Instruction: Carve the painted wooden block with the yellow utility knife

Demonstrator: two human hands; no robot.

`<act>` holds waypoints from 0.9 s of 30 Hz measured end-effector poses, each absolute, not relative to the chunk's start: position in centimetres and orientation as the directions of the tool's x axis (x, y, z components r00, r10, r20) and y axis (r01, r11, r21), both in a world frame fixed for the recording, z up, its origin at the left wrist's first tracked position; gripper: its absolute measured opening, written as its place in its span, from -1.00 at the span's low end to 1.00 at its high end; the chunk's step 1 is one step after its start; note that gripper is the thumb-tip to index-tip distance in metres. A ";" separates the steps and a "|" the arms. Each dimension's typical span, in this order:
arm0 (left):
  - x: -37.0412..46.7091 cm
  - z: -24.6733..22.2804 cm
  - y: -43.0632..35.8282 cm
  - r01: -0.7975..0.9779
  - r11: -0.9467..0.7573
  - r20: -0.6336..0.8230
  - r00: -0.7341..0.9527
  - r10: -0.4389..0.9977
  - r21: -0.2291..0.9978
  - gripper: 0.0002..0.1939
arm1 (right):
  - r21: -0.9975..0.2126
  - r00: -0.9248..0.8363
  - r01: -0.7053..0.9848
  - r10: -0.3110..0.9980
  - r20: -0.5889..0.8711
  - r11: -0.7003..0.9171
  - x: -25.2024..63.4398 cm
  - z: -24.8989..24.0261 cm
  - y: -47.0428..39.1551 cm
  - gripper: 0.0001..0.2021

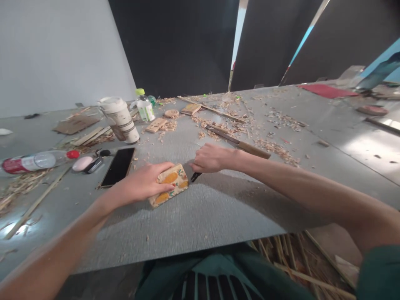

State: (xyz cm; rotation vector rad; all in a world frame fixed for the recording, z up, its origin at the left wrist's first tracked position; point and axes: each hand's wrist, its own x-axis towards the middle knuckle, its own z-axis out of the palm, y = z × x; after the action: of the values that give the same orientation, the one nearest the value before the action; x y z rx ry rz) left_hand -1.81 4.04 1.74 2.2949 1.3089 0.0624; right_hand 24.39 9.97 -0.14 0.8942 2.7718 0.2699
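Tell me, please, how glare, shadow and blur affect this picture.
Head view: white glare marks the grey tabletop at far right and lower left; head view: a soft shadow lies on it below the right forearm; head view: the left forearm looks soft, while the painted block shows a readable pattern; head view: the black tool in the right hand is too dark for detail.

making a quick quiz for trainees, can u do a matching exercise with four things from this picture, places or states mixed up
1 painted block
2 phone
3 whitish cup
4 red-capped bottle

A lying on its side
B beside the bottle with the yellow-green cap
C held in the left hand
D flat, dark screen up

Pairs: 1-C; 2-D; 3-B; 4-A
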 end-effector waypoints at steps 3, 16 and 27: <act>-1.8 1.5 4.0 0.788 -0.436 -0.184 0.552 0.813 0.435 -0.43 | 0.236 -0.783 0.566 0.604 -0.147 0.790 24.6 -0.5 9.9 -0.43; -1.5 2.1 3.8 0.805 -0.425 -0.216 0.540 0.813 0.414 -0.41 | 0.224 -0.769 0.584 0.620 -0.156 0.781 24.7 -0.9 10.0 -0.41; -1.5 2.2 3.8 0.791 -0.473 -0.182 0.569 0.802 0.388 -0.35 | 0.217 -0.766 0.577 0.614 -0.188 0.787 24.2 -0.5 10.1 -0.42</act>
State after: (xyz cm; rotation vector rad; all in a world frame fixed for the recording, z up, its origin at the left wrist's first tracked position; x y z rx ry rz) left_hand -1.51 3.76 2.15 2.3742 1.2830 0.0345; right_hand 24.19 10.08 -0.48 0.9261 2.7296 0.2128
